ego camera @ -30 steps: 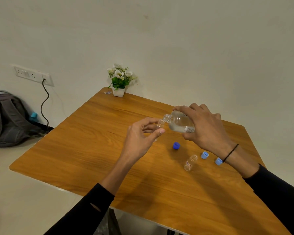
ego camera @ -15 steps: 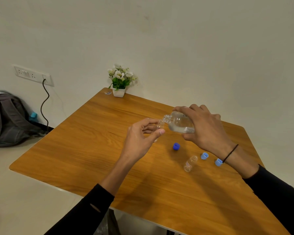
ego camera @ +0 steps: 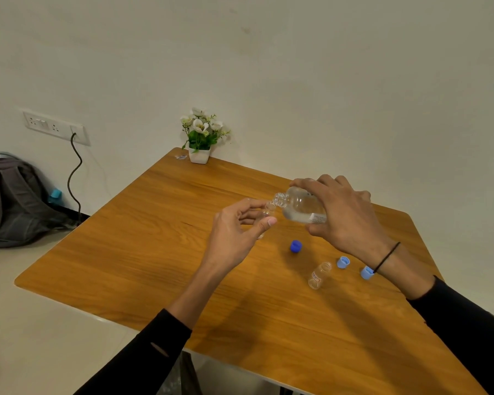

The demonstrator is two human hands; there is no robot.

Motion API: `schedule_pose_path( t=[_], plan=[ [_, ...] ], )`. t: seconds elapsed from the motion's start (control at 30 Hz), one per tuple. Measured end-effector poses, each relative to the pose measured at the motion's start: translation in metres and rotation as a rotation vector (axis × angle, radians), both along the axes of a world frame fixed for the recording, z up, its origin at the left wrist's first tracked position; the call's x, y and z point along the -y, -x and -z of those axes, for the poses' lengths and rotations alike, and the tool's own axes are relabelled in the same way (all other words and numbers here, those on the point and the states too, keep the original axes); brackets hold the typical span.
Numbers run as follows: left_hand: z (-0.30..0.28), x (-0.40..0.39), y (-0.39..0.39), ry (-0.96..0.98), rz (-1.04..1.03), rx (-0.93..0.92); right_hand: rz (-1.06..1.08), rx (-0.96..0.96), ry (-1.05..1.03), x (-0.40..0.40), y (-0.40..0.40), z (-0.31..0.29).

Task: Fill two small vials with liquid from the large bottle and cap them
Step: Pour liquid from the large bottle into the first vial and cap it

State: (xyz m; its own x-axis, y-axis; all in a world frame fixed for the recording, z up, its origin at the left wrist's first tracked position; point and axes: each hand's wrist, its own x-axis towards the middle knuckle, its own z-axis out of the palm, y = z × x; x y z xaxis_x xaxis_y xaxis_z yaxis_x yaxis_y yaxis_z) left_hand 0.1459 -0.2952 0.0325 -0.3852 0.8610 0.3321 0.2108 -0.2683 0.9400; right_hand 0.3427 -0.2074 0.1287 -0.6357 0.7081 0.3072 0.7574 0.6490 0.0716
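Note:
My right hand [ego camera: 342, 215] grips the large clear bottle [ego camera: 297, 206], tipped on its side with its open neck pointing left. Below that neck my left hand [ego camera: 234, 232] pinches a small clear vial [ego camera: 268, 210] between thumb and fingers; much of the vial is hidden by the fingers. A second vial [ego camera: 319, 275] stands open on the wooden table [ego camera: 154, 238], with no cap on. A dark blue cap [ego camera: 296, 246] lies left of it. Two light blue caps [ego camera: 343, 262] [ego camera: 366, 272] lie to its right, near my right wrist.
A white pot of flowers [ego camera: 201, 138] stands at the table's far corner, with a small clear object [ego camera: 180, 157] beside it. A grey backpack [ego camera: 9, 201] leans on the wall to the left, under a socket strip with a black cable [ego camera: 74, 172].
Both hands hold almost the same pose, the bottle's neck staying over the vial. No object on the table has moved.

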Motion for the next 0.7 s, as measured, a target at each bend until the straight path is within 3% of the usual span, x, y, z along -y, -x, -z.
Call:
schedule_pose_path(
  t=[0.7],
  plan=[
    [-0.0046,0.0036,-0.0026,-0.009,-0.013,-0.028,-0.006,-0.001,-0.007,0.0017,-0.0012,-0.0028]
  ],
)
